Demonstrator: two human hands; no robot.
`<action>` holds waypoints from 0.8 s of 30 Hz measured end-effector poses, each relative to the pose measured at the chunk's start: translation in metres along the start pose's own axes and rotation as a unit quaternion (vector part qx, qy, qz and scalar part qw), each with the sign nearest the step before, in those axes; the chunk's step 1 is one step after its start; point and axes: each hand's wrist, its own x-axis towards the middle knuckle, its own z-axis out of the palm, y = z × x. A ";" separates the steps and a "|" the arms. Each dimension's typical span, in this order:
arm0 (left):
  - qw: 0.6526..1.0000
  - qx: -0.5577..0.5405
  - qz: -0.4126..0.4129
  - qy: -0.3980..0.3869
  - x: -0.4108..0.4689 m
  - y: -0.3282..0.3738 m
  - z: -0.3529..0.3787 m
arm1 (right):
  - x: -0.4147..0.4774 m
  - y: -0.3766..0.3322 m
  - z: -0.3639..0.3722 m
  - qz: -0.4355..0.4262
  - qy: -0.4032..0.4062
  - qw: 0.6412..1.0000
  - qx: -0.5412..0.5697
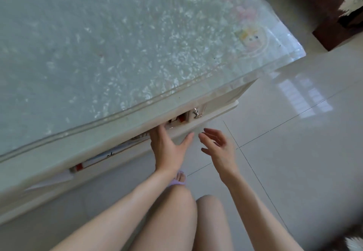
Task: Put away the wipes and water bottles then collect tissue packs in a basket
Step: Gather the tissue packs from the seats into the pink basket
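The left hand (169, 148) lies flat, fingers straight, its tips slipped under the counter (117, 54) edge into the partly open drawer (125, 159). The right hand (220, 146) hovers just right of it, fingers loosely spread and holding nothing. No wipes, water bottles, tissue packs or basket are in view, so this looks like the putting-away step, around the drawer. Next probably comes pushing it shut or reaching in. The drawer holds flat papers (110, 155) and has a small metal handle (197, 113). The counter top is mottled glass, and the floor (294, 132) is glossy pale tile.
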 end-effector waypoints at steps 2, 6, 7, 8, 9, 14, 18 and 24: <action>0.999 -0.021 -0.040 -0.025 -0.021 0.012 -0.026 | -0.030 -0.021 0.003 0.013 -0.006 1.000 -0.013; 0.993 -0.041 -0.109 -0.023 -0.066 0.048 -0.094 | -0.105 -0.068 0.016 0.032 -0.037 0.998 -0.042; 0.992 -0.047 -0.118 -0.014 -0.077 0.060 -0.115 | -0.125 -0.082 0.022 0.034 -0.049 0.997 -0.055; 0.992 -0.058 -0.116 -0.009 -0.085 0.068 -0.126 | -0.137 -0.090 0.026 0.032 -0.058 0.996 -0.061; 0.989 -0.071 -0.127 0.000 -0.095 0.079 -0.149 | -0.157 -0.104 0.033 0.033 -0.073 0.994 -0.072; 0.978 -0.116 -0.154 0.074 -0.119 0.109 -0.252 | -0.229 -0.164 0.090 0.017 -0.143 0.983 -0.111; 0.966 -0.149 -0.159 0.140 -0.122 0.102 -0.338 | -0.275 -0.190 0.164 -0.004 -0.201 0.970 -0.137; 0.943 -0.198 -0.175 0.201 -0.122 0.072 -0.454 | -0.333 -0.200 0.277 -0.024 -0.267 0.949 -0.166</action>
